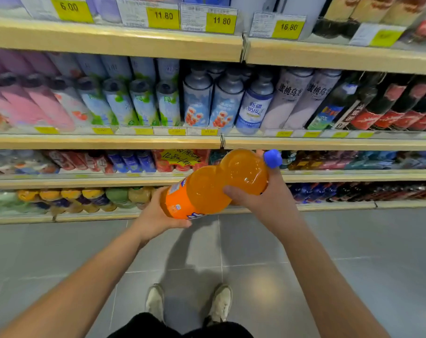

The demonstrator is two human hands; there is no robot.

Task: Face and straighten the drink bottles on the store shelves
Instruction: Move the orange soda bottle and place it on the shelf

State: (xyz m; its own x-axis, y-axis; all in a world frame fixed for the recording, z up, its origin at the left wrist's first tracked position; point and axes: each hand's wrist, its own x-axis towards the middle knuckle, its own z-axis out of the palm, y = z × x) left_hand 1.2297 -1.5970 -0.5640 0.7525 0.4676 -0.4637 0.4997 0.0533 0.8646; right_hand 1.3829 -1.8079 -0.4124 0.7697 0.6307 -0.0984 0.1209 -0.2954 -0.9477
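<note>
Both forearms bare to the frame edge, no sleeves, watch, rings or wristbands showing on the left hand [156, 215] or the right hand [268, 198]. Pale off-white low-top shoes [221, 303] at 6 o'clock, scuffed and greyish, laces blurred. Dark, near-black legwear [143, 325] at the bottom edge, just below the shoes; fabric detail can't be made out.

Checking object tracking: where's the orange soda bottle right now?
Head view, centre: the orange soda bottle is off the shelves, tilted, blue cap up-right, held by the left hand at its base and the right hand near its neck.
</note>
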